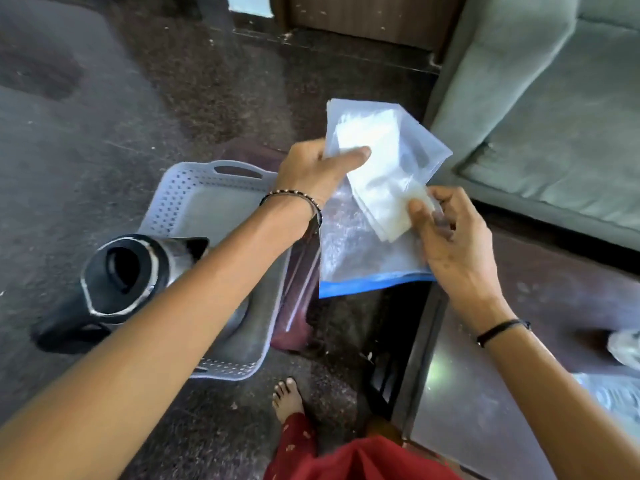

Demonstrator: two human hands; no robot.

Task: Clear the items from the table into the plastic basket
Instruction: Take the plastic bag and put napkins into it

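Note:
A clear plastic bag with a blue strip along its lower edge and white sheets inside hangs in the air between my hands. My left hand grips its upper left part, thumb pressed on the white sheets. My right hand pinches the sheets at the bag's right side. Below and to the left, on the floor, sits the pale grey perforated plastic basket. A steel and black kettle lies in it, its open top facing me. The glossy table is at lower right.
A grey-green sofa fills the upper right. Crumpled clear plastic lies on the table's right edge. Another clear bag rests beside the basket's right wall. My bare foot stands on the dark speckled floor.

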